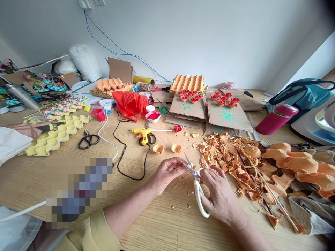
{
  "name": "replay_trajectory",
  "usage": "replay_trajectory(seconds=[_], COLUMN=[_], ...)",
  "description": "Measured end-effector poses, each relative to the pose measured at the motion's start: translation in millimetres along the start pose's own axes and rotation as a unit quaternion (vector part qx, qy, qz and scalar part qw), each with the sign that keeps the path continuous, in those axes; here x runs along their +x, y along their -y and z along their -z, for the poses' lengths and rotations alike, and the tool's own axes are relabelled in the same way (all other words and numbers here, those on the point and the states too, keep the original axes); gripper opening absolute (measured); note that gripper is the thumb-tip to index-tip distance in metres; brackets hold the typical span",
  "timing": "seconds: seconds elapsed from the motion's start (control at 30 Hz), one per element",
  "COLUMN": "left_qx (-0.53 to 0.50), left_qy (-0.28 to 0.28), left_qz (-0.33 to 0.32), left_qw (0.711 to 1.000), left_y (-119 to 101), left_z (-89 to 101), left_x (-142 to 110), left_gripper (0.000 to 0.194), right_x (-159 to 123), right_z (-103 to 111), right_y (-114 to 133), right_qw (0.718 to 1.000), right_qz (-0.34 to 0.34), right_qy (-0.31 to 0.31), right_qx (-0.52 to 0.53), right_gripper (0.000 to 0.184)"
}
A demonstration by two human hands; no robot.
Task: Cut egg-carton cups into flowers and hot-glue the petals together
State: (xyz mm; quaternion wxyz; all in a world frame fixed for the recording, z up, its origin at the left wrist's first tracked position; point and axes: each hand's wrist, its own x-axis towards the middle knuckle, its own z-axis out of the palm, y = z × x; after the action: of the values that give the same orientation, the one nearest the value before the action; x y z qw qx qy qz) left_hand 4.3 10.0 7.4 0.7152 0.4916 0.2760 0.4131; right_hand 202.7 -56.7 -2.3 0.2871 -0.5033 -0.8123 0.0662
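Observation:
My right hand (218,190) grips white-handled scissors (199,200), their blades parted and pointing up and to the left. Between thumb and fingers, my left hand (169,172) pinches a small piece of orange egg carton (190,168) at the blades; much of that piece is hidden by the hands and scissors. Tiny trimmings (183,183) lie on the wood below. Just beyond my hands sit two orange flower-shaped cups, a left one (158,149) and a right one (176,148). A red painted flower (177,128) rests behind them by a white stick.
A yellow glue gun (143,134) with a black cord lies ahead. To the right are heaped carton scraps (222,153) and a pink bottle (277,119). Red flowers stand on cardboard (229,116). At left are black scissors (89,139) and another person's hand (49,127) over a yellow egg tray (42,148).

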Motion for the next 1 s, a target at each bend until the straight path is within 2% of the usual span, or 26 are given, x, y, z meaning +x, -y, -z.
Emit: replay_trajectory(seconds=[0.5, 0.8, 1.0], left_qx=[0.017, 0.172, 0.190], left_qy=[0.038, 0.034, 0.041], left_qz=[-0.014, -0.070, -0.067], left_qw=[0.999, 0.982, 0.979], left_y=[-7, -13, -14], left_z=[-2.0, 3.7, 3.8], left_x=[-2, -1, -1], left_gripper=[0.019, 0.019, 0.019], right_x=[-1, 0, 0], right_z=[2, 4, 5], right_y=[2, 3, 4], right_qw=[0.999, 1.000, 0.999], right_qz=[0.030, 0.023, 0.034], right_qy=[-0.004, -0.005, -0.003], right_qx=[0.028, 0.008, 0.020], right_gripper=[0.020, 0.016, 0.019])
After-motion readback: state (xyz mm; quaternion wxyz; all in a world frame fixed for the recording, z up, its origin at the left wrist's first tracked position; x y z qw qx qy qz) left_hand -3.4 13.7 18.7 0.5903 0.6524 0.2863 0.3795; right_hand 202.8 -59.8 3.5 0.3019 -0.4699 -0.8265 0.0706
